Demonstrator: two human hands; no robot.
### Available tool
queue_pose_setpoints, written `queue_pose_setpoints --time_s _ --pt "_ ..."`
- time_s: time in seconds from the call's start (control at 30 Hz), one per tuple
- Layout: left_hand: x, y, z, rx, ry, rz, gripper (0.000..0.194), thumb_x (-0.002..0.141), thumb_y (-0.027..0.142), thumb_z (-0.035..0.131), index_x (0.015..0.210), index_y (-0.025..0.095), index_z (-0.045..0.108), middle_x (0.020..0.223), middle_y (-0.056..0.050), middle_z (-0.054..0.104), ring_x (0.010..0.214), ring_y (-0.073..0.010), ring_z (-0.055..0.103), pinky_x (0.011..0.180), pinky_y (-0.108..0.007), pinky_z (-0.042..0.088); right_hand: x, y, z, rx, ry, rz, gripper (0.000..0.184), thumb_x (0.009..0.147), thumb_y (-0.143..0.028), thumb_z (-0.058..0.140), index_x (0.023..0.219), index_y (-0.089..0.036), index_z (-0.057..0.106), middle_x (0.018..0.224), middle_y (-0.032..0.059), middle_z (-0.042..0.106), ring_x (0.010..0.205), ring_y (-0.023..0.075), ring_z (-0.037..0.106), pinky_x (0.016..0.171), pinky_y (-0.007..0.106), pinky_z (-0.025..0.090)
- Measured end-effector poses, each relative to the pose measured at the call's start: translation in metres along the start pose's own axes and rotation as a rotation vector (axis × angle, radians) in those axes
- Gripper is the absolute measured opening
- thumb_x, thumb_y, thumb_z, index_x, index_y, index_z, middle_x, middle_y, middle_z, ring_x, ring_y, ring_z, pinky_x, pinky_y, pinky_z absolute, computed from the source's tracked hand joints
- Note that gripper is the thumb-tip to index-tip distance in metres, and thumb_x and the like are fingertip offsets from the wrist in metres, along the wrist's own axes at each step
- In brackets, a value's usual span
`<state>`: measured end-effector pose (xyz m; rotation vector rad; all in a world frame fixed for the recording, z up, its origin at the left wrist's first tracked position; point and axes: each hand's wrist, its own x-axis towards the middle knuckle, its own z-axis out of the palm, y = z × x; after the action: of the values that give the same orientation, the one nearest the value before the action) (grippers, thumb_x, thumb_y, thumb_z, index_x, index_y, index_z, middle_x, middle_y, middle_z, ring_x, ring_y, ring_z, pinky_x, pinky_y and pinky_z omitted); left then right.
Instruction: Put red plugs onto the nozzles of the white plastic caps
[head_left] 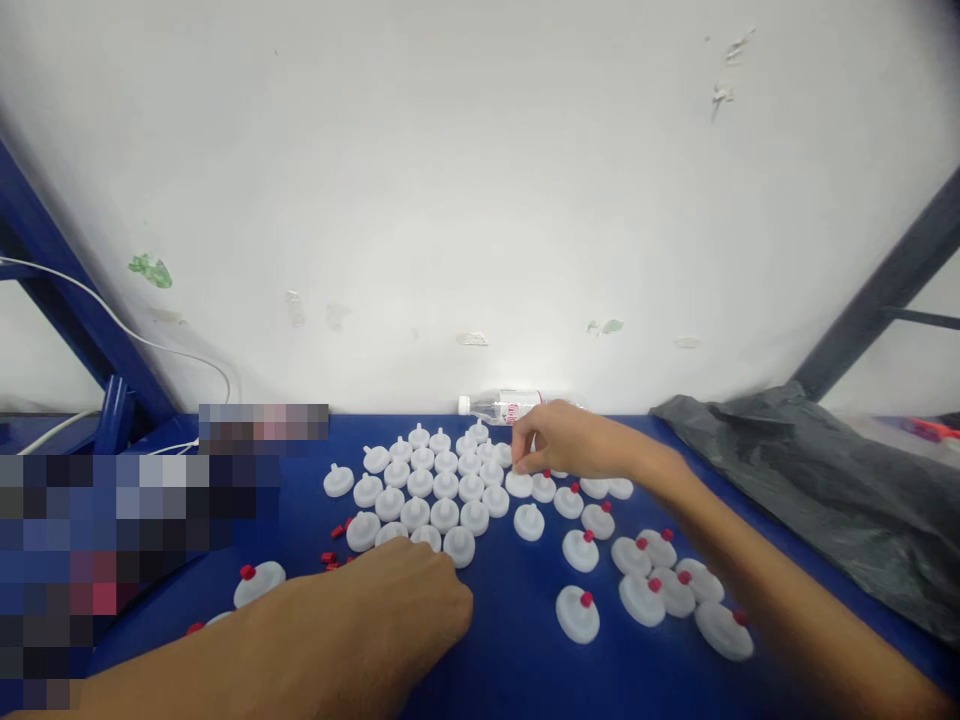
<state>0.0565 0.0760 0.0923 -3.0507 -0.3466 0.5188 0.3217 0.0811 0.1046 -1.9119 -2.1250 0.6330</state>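
Many white round plastic caps with a short central spout (445, 485) stand in a cluster on a blue tabletop (510, 640). My right hand (555, 440) is closed in a pinch over the spout of a white cap (519, 484) at the cluster's right edge; its fingertips cover that spout. My left hand (405, 605) is closed at the near side of the cluster, back upward. Its fingertips, and anything in them, are hidden. Small red pieces (328, 558) lie just beyond the left wrist. To the right, several white caps carry a red tip (587, 600).
A clear plastic bottle (487, 405) lies against the white wall (480, 200). Dark grey plastic sheeting (795, 490) covers the right side. Blue frame posts (885, 285) rise at both sides, with a white cable (120, 315) at left. More red-tipped caps (259, 584) lie near the left forearm.
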Motion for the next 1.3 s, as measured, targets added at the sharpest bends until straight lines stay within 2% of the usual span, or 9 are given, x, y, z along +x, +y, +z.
queue_pose_setpoints --time_s 0.13,0.23,0.33,0.6,0.9,1.03,1.13,1.2,1.3 --pt "0.002 -0.001 -0.011 -0.062 0.027 -0.061 0.014 0.080 0.013 0.058 0.079 0.021 0.069 0.074 -0.005 0.071 0.059 -0.0225 0.065 0.049 -0.033 0.030 -0.013 -0.004 -0.018 0.043 0.096 -0.036 0.012 0.095 -0.034 0.060 0.095 -0.022 0.064 0.111 0.0052 0.074 0.096 0.0205 0.067 0.074 0.029 0.048" --pt "0.005 -0.011 -0.019 -0.146 0.159 -0.082 0.016 0.076 0.010 0.055 0.071 0.022 0.064 0.068 -0.002 0.068 0.057 -0.0191 0.062 0.048 -0.031 0.029 -0.019 -0.010 -0.021 0.116 0.059 -0.069 0.018 0.100 -0.040 0.053 0.104 -0.023 0.058 0.114 0.0058 0.072 0.094 0.0189 0.068 0.071 0.028 0.049" --pt "0.012 -0.029 -0.024 -0.126 0.288 -0.097 0.019 0.084 0.013 0.051 0.072 0.021 0.063 0.067 -0.001 0.066 0.058 -0.0169 0.061 0.052 -0.030 0.032 -0.019 -0.016 -0.015 0.176 -0.015 -0.103 0.019 0.102 -0.041 0.050 0.105 -0.023 0.054 0.111 0.0058 0.072 0.091 0.0179 0.068 0.066 0.027 0.049" --pt "0.021 -0.059 -0.039 -0.195 0.605 -0.099 0.029 0.100 0.026 0.047 0.106 0.022 0.075 0.087 -0.003 0.070 0.070 -0.0132 0.060 0.061 -0.027 0.037 -0.016 -0.023 -0.011 0.209 -0.008 -0.191 0.029 0.091 -0.041 0.069 0.114 -0.027 0.058 0.100 0.0005 0.072 0.082 0.0157 0.064 0.065 0.027 0.046" --pt "0.023 -0.062 -0.035 -0.186 0.580 -0.119 0.029 0.101 0.026 0.049 0.095 0.024 0.077 0.096 -0.004 0.071 0.070 -0.0143 0.058 0.061 -0.030 0.034 -0.016 -0.034 -0.009 0.243 0.065 -0.235 0.036 0.087 -0.058 0.071 0.097 -0.023 0.074 0.090 0.0018 0.077 0.081 0.0173 0.067 0.069 0.030 0.048" --pt "0.023 -0.059 -0.039 -0.409 0.631 -0.151 0.020 0.096 0.031 0.061 0.092 0.026 0.080 0.080 -0.001 0.074 0.064 -0.0133 0.060 0.059 -0.027 0.039 -0.016 -0.036 -0.008 0.301 0.091 -0.249 0.038 0.081 -0.054 0.079 0.106 -0.026 0.073 0.095 0.0007 0.079 0.088 0.0188 0.071 0.074 0.030 0.051" --pt "0.021 -0.055 -0.047 -0.738 0.605 -0.289 0.018 0.087 0.041 0.073 0.088 0.025 0.081 0.058 0.002 0.069 0.041 -0.0084 0.043 0.042 -0.024 0.030 -0.018 -0.039 -0.008 0.314 0.162 -0.273 0.036 0.079 -0.048 0.082 0.109 -0.029 0.072 0.102 -0.0006 0.079 0.098 0.0203 0.072 0.079 0.031 0.052" --pt "0.019 -0.055 -0.053 -0.955 0.575 -0.326 0.018 0.081 0.040 0.079 0.086 0.023 0.081 0.055 0.002 0.068 0.039 -0.0071 0.036 0.039 -0.023 0.025 -0.020 -0.041 -0.008 0.292 0.226 -0.315 0.026 0.082 -0.045 0.080 0.101 -0.029 0.075 0.102 -0.0021 0.079 0.099 0.0193 0.071 0.080 0.029 0.051" --pt "0.016 -0.062 -0.058 -1.127 0.559 -0.230 0.013 0.080 0.032 0.081 0.084 0.020 0.080 0.062 0.000 0.070 0.053 -0.0096 0.051 0.047 -0.022 0.037 -0.022 -0.045 -0.009 0.274 0.287 -0.387 0.014 0.087 -0.041 0.076 0.094 -0.028 0.076 0.097 -0.0036 0.078 0.097 0.0173 0.071 0.079 0.028 0.050"
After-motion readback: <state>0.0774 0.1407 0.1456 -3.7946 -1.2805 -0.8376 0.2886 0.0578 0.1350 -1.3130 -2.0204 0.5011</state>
